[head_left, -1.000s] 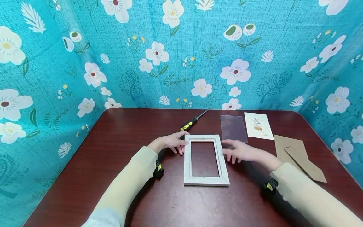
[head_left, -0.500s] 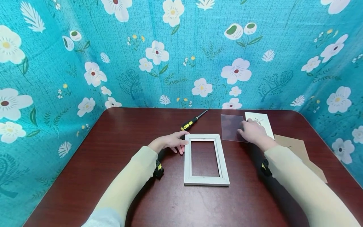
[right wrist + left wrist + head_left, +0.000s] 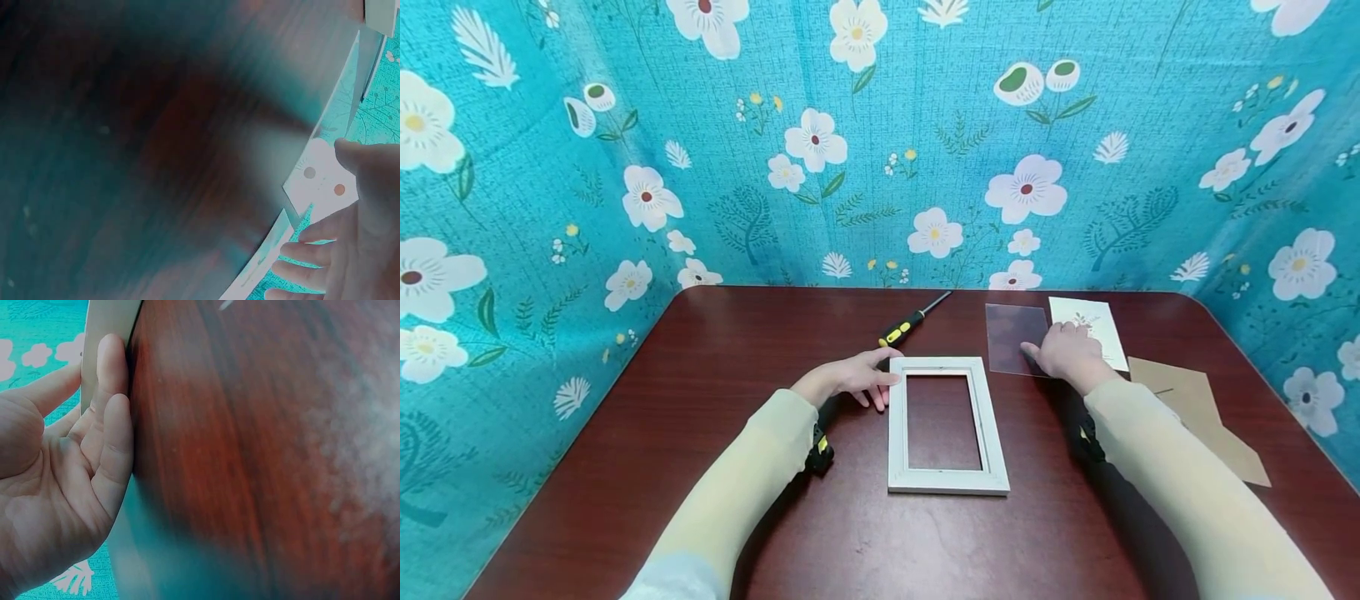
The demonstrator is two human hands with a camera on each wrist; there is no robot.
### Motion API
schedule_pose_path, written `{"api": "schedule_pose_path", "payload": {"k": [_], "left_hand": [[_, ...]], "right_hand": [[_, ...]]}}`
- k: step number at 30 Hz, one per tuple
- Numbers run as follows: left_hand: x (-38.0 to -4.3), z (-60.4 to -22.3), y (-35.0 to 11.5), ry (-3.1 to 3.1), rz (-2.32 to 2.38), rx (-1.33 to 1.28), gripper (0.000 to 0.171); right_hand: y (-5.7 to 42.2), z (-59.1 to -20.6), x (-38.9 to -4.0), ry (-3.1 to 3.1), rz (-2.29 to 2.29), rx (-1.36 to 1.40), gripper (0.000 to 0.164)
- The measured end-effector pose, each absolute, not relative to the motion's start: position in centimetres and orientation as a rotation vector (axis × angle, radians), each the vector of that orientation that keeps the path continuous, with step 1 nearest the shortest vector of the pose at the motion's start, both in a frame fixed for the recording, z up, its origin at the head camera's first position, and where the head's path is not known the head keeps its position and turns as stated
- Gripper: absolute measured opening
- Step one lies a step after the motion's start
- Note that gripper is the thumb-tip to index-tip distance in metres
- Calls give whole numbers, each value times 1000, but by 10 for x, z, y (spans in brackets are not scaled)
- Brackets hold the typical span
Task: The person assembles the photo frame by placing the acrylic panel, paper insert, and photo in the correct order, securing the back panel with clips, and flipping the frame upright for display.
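A white picture frame [image 3: 898, 433] lies flat on the dark table. My left hand [image 3: 853, 379] holds its far left corner, thumb on the face and fingers along the outer side, as the left wrist view shows of the frame [image 3: 103, 325]. My right hand [image 3: 1067, 350] is over the gap between a clear sheet [image 3: 1011, 329] and a white printed card [image 3: 1105, 325]. Its thumb overlaps the sheet's right edge; the fingers lie over the card. In the right wrist view these fingers [image 3: 312, 253] are straight and spread, with the reflecting clear sheet [image 3: 325, 175] beyond thumb and fingers.
A black and yellow screwdriver [image 3: 901, 330] lies beyond the frame. On the right is a brown backing board [image 3: 1206, 417], partly covered by the right sleeve. A blue flowered curtain [image 3: 880, 167] stands behind the table.
My right hand has left the frame's right side and moved right and away to the clear sheet and card, where it shifted only slightly lately. The left hand has stayed at the frame's corner.
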State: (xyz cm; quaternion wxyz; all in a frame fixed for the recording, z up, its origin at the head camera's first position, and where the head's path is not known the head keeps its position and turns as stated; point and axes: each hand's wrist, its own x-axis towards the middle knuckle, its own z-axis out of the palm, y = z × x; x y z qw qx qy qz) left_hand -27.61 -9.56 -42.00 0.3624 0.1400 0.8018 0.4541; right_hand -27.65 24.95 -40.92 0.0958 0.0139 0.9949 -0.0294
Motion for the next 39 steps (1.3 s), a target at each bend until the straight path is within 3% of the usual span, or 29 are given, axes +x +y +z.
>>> {"api": "schedule_pose_path", "payload": {"k": [20,39], "left_hand": [[-275,-419,-95,2103,1150,379,44],[-274,-420,-95,2086,1168,381,45]], "right_hand": [[251,-409,-276,2848,-267,-53,75],[234,-399,-278,2887,-136,-275,47]]}}
